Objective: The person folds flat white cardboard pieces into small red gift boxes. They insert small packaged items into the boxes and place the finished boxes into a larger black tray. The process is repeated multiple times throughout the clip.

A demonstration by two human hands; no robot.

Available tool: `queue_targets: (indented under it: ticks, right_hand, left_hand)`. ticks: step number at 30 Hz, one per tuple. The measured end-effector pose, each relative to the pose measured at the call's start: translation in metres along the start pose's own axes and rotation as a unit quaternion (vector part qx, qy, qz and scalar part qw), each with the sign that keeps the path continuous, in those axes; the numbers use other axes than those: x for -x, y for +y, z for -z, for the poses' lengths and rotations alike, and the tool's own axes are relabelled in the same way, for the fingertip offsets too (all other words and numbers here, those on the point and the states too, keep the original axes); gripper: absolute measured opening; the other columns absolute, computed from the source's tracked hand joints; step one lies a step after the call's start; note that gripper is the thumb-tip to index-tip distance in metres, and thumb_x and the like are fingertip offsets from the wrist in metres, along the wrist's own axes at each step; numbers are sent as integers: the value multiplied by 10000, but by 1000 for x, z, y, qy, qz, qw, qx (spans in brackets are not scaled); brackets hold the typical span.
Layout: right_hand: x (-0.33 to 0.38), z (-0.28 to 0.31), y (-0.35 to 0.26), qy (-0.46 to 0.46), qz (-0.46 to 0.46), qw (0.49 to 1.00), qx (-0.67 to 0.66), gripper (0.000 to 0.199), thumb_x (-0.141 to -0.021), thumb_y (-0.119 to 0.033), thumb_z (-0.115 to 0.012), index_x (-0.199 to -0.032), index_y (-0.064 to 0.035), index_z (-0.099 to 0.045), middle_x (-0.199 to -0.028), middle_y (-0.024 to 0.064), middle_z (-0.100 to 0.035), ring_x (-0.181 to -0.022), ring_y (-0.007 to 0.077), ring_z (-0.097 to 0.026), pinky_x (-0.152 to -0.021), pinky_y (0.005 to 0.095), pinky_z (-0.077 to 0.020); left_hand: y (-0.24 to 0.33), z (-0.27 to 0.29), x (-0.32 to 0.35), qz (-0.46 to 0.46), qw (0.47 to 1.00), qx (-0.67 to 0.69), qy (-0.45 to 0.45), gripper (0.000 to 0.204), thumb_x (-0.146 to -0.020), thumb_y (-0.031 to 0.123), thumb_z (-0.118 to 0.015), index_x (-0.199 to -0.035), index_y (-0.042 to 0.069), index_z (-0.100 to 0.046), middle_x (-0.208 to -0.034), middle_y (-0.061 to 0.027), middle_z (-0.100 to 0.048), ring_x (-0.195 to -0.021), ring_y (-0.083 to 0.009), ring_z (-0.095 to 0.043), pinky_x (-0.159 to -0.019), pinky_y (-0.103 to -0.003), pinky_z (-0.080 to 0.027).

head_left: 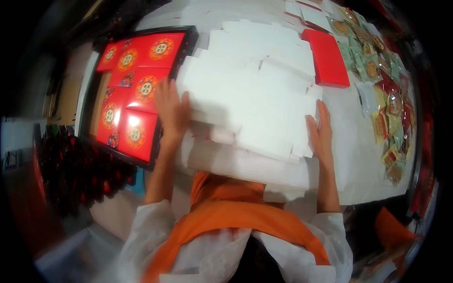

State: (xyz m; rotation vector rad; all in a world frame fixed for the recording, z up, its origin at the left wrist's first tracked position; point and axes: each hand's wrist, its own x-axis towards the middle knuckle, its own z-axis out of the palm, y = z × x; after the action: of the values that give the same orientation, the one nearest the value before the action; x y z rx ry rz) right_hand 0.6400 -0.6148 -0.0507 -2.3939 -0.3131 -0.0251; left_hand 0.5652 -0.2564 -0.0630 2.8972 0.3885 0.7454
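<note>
Found the pile of white flat pieces (pixel 255 89) at mid-counter (pixel 363 174), overlapping loosely, edges stepped and uneven. Could not count the layers: surface washed pale, near-left part dulled by shadow. Noted a small pale patch (pixel 222 135) at the near-left edge, too blurred to name.

Saw the left hand (pixel 171 111) and right hand (pixel 322 137) well apart, at opposite sides of the pile. Noted the left between pile and tray (pixel 191 42), fingers loose and extended, smeared by blur, hiding part of the tray's black rim. Noted the right along the pile's right edge, fingers straight. Could not tell touching from hovering for either of the hands.

Saw in the tray red boxes (pixel 146 88) with round gold emblems, glare over the nearer ones, a strip of brown base bare at the left. Noted a plain red box (pixel 328 59) just beside the pile, far right. Saw wrapped packets (pixel 396 113) heaped along the right side, contents hard to separate; white cards (pixel 316 18) beyond, cut off at the top. Lost the dark red cluster (pixel 85 165) at lower left in gloom. Saw the orange apron (pixel 236 214) below, white sleeves (pixel 151 226) cut by the lower edge, corners blacked out by the lens rim
</note>
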Motion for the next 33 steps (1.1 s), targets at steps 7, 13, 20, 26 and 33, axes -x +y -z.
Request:
queue_targets:
  ticks: [7, 13, 20, 26, 33]
  right_hand:
    - [-1, -2, 6, 5, 26, 999, -18, 457, -866, -166, -457, -1279, 0, -357, -1295, 218, -356, -1209, 334, -346, -997, 358, -274]
    - [1, -6, 8, 17, 24, 999, -40, 442, -866, -145, -459, -1278, -13, -366, -1277, 194, -381, -1182, 313, -375, -989, 351, -288]
    - [2, -7, 6, 22, 25, 998, -54, 435, -864, -146, -462, -1270, -14, -377, -1269, 178, -393, -1175, 294, -383, -991, 345, -286]
    - [1, -8, 11, 32, 12, 996, -83, 472, -854, -156, -474, -1293, -33, -350, -1291, 169, -382, -1188, 286, -372, -1005, 344, -265]
    - [4, 26, 3, 56, -31, 954, -291, 466, -866, -168, -453, -1292, -11, -348, -1304, 128, -395, -1207, 236, -365, -1017, 321, -245]
  left_hand:
    - [17, -11, 7, -18, 998, 5, 57, 360, -828, 53, -455, -1148, -110, -418, -1186, -268, -445, -1132, -406, -401, -955, -441, -320]
    - [20, -18, 12, -13, 997, 32, 72, 313, -826, 37, -468, -1118, -76, -467, -1174, -244, -470, -1118, -392, -419, -951, -438, -333]
    - [11, -9, -7, -23, 996, 75, 47, 157, -817, 50, -491, -957, -17, -521, -966, -178, -540, -905, -363, -504, -769, -403, -403]
    - [32, 29, -33, 105, 965, 241, 12, 129, -851, 112, -468, -909, 3, -507, -815, -142, -531, -770, -260, -511, -706, -334, -409]
    - [43, 110, -25, 177, 746, 637, 81, 146, -885, 74, -442, -1009, -4, -449, -970, -105, -553, -869, -114, -541, -734, -235, -456]
